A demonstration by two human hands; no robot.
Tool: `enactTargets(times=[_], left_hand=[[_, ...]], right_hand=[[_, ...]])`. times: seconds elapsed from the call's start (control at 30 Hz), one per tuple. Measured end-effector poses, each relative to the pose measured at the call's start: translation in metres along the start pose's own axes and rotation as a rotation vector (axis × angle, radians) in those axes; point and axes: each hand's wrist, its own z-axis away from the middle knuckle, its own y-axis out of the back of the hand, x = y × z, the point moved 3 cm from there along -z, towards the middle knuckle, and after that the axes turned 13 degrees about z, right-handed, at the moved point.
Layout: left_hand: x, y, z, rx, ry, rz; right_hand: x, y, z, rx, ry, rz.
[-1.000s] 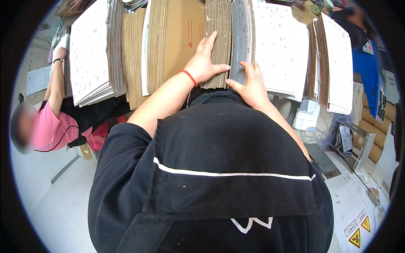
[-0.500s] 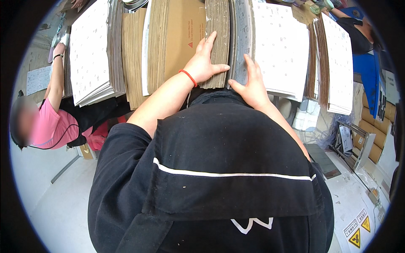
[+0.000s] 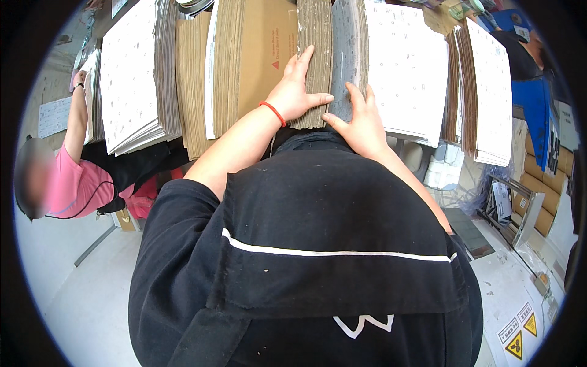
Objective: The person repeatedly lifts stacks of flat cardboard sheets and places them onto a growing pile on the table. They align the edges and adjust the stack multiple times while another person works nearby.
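Note:
My left hand (image 3: 293,95) lies with fingers apart on the edges of a stack of brown cardboard sheets (image 3: 315,30), its thumb stretched to the right. A red band circles that wrist. My right hand (image 3: 362,122) rests with fingers spread on a grey-blue sheet (image 3: 347,43) beside that stack. Its thumb reaches left to the stack's near right corner. Neither hand is closed around anything. Left of my left hand stands a brown carton panel (image 3: 260,61) with red print. To the right of my right hand lie white printed sheets (image 3: 406,70).
More white sheets (image 3: 128,73) and brown cardboard stacks (image 3: 194,85) line the table on the left. A co-worker in a pink top (image 3: 76,183) reaches to the far left stack. At right are further white sheets (image 3: 489,92), a blue frame (image 3: 529,104) and a metal frame (image 3: 529,211).
My right hand has shifted slightly left, and the grey-blue sheet now covers the dark gap beside the brown stack. My left hand stays put. The co-worker's hand has moved, and white sheets show beside it.

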Motion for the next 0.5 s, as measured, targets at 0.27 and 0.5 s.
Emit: enactTargets(times=[0.27, 0.5], left_hand=[[0.0009, 0.0006, -0.0003, -0.008, 0.014, -0.015], [0.0012, -0.0002, 0.0001, -0.008, 0.024, -0.031]], right_hand=[[0.0027, 0.0007, -0.0009, -0.023, -0.030, -0.019], [-0.0019, 0.0023, 0.0001, -0.028, -0.039, -0.002]])
